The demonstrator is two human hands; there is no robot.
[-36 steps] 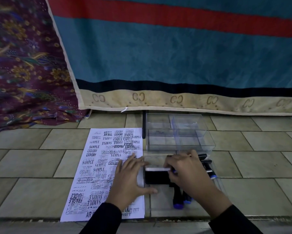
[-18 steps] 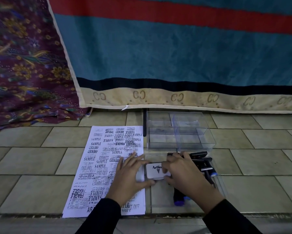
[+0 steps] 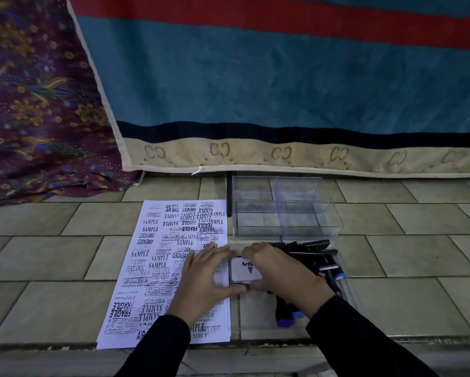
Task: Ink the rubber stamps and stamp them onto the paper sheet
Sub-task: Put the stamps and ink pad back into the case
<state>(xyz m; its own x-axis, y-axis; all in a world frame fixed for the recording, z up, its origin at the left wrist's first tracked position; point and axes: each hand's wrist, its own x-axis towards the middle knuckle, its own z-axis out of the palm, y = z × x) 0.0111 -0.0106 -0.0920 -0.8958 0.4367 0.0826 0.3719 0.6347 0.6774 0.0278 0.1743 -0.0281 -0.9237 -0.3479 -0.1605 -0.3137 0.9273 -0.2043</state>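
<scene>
**Ink pad shut, sheet nearly full**

The small white rectangular ink pad case with black lettering on its lid (image 3: 245, 270) lies on the floor just off the right edge of the paper, its lid down. Both hands hold it. The right hand (image 3: 278, 269) covers its right end, fingers curled over the far edge. The left hand (image 3: 204, 278) grips the left end, thumb against the near corner and forefinger by the far corner, with the other fingers lying straight over the sheet.

At nine o'clock from the pad is the white paper sheet (image 3: 157, 240), touching the left hand. It is crowded top to bottom with black prints such as SAMPLE, FRAGILE, AIR MAIL and FAX OUT, many of them overlapping. At two o'clock, just beyond the right hand, is a heap of black-handled rubber stamps (image 3: 319, 254). More stamps, with blue ends (image 3: 284, 321), lie at five o'clock. At twelve o'clock stands an empty clear plastic compartment box (image 3: 285, 210).

All of this rests on pale tiled floor (image 3: 418, 254), with a teal blanket with a red stripe (image 3: 282, 77) hanging behind.

By my reading, the stamping is largely done. No stamp is in hand and little bare paper remains. Any further print needs the lid off again.
</scene>
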